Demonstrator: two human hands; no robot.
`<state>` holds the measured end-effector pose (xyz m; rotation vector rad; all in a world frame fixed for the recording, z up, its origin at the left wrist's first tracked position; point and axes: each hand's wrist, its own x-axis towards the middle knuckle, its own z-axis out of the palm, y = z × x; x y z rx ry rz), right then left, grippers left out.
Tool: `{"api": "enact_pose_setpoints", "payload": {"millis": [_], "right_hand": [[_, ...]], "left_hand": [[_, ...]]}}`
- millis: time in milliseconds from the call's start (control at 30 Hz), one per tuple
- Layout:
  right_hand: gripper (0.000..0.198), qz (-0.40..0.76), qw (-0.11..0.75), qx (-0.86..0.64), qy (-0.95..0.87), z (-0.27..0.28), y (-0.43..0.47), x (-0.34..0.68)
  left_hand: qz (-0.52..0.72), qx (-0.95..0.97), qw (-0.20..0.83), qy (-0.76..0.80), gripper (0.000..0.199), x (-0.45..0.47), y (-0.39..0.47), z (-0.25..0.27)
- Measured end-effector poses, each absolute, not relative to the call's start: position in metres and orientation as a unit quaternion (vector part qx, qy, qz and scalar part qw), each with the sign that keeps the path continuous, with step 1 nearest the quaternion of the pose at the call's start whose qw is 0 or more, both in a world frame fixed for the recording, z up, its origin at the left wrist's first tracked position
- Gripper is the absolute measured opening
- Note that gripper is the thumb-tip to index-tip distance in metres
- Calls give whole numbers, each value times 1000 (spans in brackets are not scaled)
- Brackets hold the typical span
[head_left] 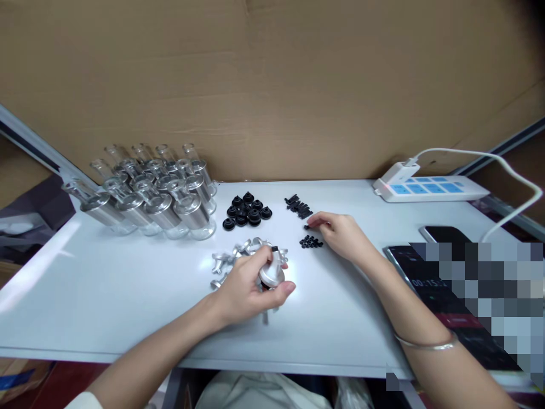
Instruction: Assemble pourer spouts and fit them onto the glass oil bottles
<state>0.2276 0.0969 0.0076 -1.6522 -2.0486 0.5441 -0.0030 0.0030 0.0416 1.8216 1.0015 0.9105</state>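
Observation:
My left hand (251,284) is closed round a silver metal pourer spout (272,274), held upright with a black tip on top and a dark part under its base. Below and behind that hand lie several loose silver metal spouts (219,262), partly hidden by it. My right hand (336,230) reaches down to the table, thumb and fingertips pinched on a small black piece (306,227). Just in front of those fingers is a cluster of small black rings (310,242). Short black tubes (299,206) lie behind them.
Several glass bottles with metal sleeves (159,211) stand at the back left. Black ribbed stoppers (247,211) are heaped at the middle. A power strip (434,188) with a white charger and cable sits at the back right, phones (447,233) nearer me. Cardboard (272,91) walls the back.

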Motion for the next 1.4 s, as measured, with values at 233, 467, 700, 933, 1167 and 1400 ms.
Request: {"api": "enact_pose_setpoints", "payload": {"millis": [233,467,700,933,1167,1400], "right_hand": [[37,197,221,-599,-744,9,95,226],[26,164,319,-554,-751,19,88,221],[10,444,415,-340,-718,35,59,191],[13,527,427,-286,-677,33,52,182],[18,433,388,-286,-761,35,48,182],[29,358,355,-244,-829,35,44,181]], "left_hand": [[376,688,436,443,28,-3,0,31],[360,699,417,457,24,-4,2,35],[335,700,475,414,25,-6,4,35],[332,712,479,392,29,-8,6,30],[329,719,464,400,32,-8,10,33],[319,714,483,393,30,-8,8,33]]}}
